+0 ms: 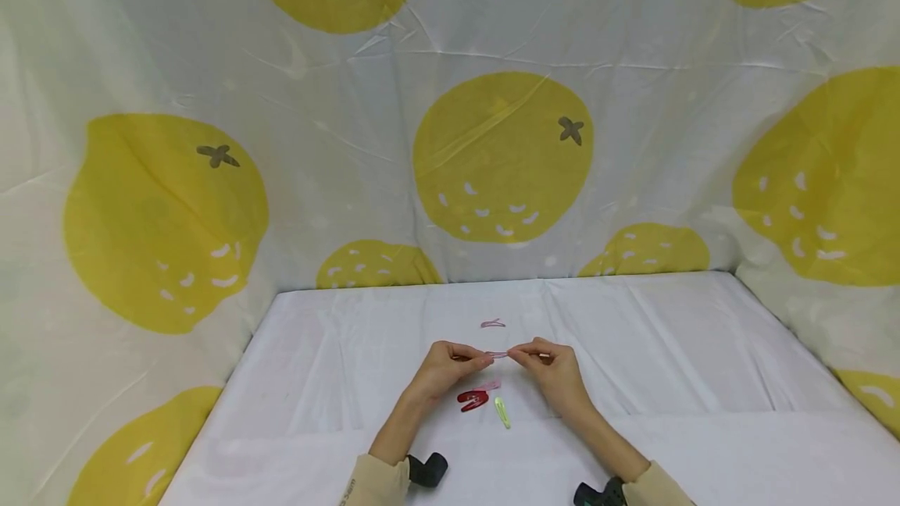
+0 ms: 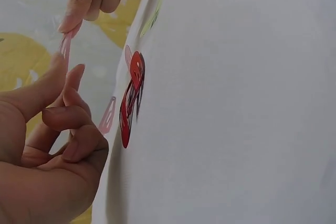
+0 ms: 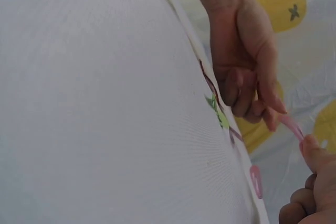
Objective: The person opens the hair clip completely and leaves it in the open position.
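Observation:
Between both hands, raised over the table, a pink snap hair clip (image 1: pixel 498 354) is held by its two ends. My left hand (image 1: pixel 444 369) pinches one end with thumb and fingertips; my right hand (image 1: pixel 555 372) pinches the other. The pink clip (image 2: pixel 65 45) stretches between the two hands in the left wrist view, and the clip's middle (image 3: pixel 292 126) also shows in the right wrist view. Below the hands lie red hair clips (image 1: pixel 473 400), a light pink clip (image 1: pixel 490 386) and a yellow-green clip (image 1: pixel 502 412). Fingers cover the held clip's ends.
Farther back on the white-covered table (image 1: pixel 633 350) lies another pink hair clip (image 1: pixel 493 323). A curtain with yellow lemon prints (image 1: pixel 502 155) hangs behind the table and along its sides. Dark wrist devices (image 1: pixel 429 471) sit at both cuffs.

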A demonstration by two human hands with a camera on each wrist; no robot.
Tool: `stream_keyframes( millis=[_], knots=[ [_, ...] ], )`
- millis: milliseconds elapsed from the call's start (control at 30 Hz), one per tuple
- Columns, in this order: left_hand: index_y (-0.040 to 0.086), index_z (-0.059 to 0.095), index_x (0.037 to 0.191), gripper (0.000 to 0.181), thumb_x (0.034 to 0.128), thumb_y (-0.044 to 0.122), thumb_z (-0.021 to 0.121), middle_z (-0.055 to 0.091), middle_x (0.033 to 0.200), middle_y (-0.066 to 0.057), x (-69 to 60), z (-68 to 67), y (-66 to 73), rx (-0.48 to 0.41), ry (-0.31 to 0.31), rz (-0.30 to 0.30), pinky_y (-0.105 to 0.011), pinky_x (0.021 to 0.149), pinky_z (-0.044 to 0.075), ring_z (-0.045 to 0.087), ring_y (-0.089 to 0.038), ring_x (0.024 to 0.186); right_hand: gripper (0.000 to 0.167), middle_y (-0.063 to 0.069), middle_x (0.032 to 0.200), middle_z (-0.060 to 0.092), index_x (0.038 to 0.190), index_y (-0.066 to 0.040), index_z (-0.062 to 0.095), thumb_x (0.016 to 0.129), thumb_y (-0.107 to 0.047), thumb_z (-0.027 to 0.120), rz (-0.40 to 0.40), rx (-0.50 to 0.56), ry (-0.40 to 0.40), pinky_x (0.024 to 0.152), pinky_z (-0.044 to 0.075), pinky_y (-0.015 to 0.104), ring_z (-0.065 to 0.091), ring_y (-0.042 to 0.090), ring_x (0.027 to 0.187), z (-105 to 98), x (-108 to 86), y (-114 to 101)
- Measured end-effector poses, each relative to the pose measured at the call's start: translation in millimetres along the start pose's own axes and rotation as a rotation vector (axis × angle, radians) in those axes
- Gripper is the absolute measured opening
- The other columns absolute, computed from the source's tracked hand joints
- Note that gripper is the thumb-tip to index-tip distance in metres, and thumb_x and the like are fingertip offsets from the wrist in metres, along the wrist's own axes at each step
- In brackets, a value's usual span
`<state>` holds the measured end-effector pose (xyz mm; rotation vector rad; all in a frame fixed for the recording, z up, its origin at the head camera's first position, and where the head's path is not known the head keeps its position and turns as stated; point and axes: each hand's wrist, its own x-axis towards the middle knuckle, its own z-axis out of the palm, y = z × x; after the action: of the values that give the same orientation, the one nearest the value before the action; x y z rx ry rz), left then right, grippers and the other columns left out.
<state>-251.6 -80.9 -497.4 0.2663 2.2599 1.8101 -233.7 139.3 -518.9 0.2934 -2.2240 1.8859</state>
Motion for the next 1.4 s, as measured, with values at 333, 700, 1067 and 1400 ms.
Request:
stream_keyframes(
  millis=[333, 700, 1067, 1400],
  knots=[
    [0.007, 0.084, 0.094, 0.012, 0.0887, 0.018, 0.083, 0.076, 0.089, -0.011, -2.7, 4.1, 4.8, 0.108, 0.025, 0.168, -0.018, 0.064, 0.045, 0.055, -0.009, 0.075, 0.011, 0.003, 0.085, 0.077, 0.089, -0.008, 0.082, 0.088, -0.019, 0.082, 0.077, -0.044, -0.021, 0.064, 0.047, 0.018, 0.055, 0.002, 0.071, 2.1, -0.5, -0.1],
    [0.005, 0.084, 0.084, 0.006, 0.0855, 0.011, 0.084, 0.073, 0.078, -0.010, -1.8, 11.6, 14.3, 0.190, 0.090, 0.310, -0.017, 0.059, 0.042, 0.053, -0.005, 0.068, 0.005, -0.004, 0.057, 0.034, 0.087, -0.013, 0.084, 0.084, -0.016, 0.086, -0.121, -0.059, 0.017, 0.051, 0.028, 0.021, 0.030, 0.000, 0.057, -3.2, -3.7, -5.6],
    [0.004, 0.084, 0.086, 0.006, 0.0856, 0.010, 0.084, 0.073, 0.078, -0.013, -1.4, 13.1, 12.6, 0.188, 0.090, 0.320, -0.015, 0.058, 0.042, 0.054, -0.005, 0.068, 0.005, 0.004, 0.052, 0.031, 0.083, -0.002, 0.082, 0.081, 0.002, 0.084, -0.137, -0.092, 0.094, 0.051, 0.024, 0.018, 0.026, 0.000, 0.054, 3.8, -5.0, -8.2],
    [0.007, 0.085, 0.091, 0.008, 0.0870, 0.013, 0.083, 0.072, 0.081, -0.012, -2.3, 0.3, 13.4, 0.193, 0.007, 0.266, -0.017, 0.062, 0.043, 0.055, -0.008, 0.073, 0.010, 0.001, 0.056, 0.035, 0.088, -0.010, 0.084, 0.079, -0.009, 0.089, -0.098, -0.078, 0.068, 0.054, 0.028, 0.019, 0.029, 0.003, 0.057, 4.9, -4.8, -8.7]
  ],
)
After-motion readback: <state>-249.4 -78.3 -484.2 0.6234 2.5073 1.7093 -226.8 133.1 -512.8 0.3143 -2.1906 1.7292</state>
